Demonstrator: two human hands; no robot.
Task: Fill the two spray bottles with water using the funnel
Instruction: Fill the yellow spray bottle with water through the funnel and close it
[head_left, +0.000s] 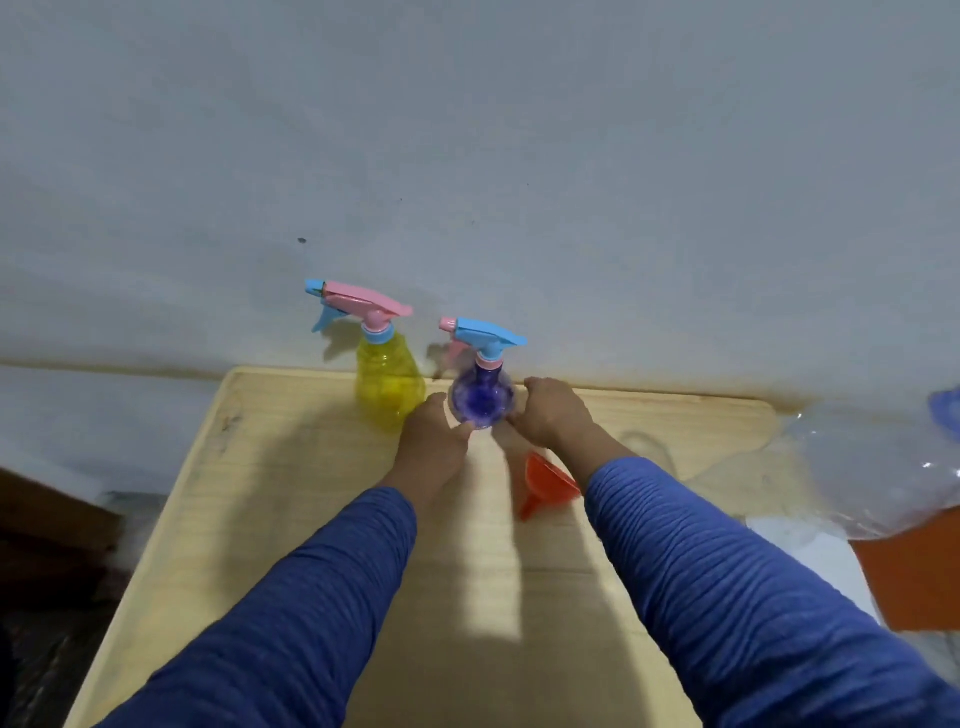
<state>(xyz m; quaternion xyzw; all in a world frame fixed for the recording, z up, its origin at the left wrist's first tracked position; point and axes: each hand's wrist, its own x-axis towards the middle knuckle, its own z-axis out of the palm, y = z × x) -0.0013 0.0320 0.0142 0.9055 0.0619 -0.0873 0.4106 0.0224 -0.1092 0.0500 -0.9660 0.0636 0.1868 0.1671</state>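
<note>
Both hands, left (434, 431) and right (553, 413), grip the translucent purple bottle (482, 400), blue-headed, upright on the table (311, 519) beside the yellow bottle (387, 384); orange funnel (548, 483) near.

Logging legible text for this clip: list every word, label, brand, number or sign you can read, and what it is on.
None readable. The yellow spray bottle, purple spray bottle, orange funnel and wooden table show no print. The clear plastic bag is too blurred to tell.
</note>
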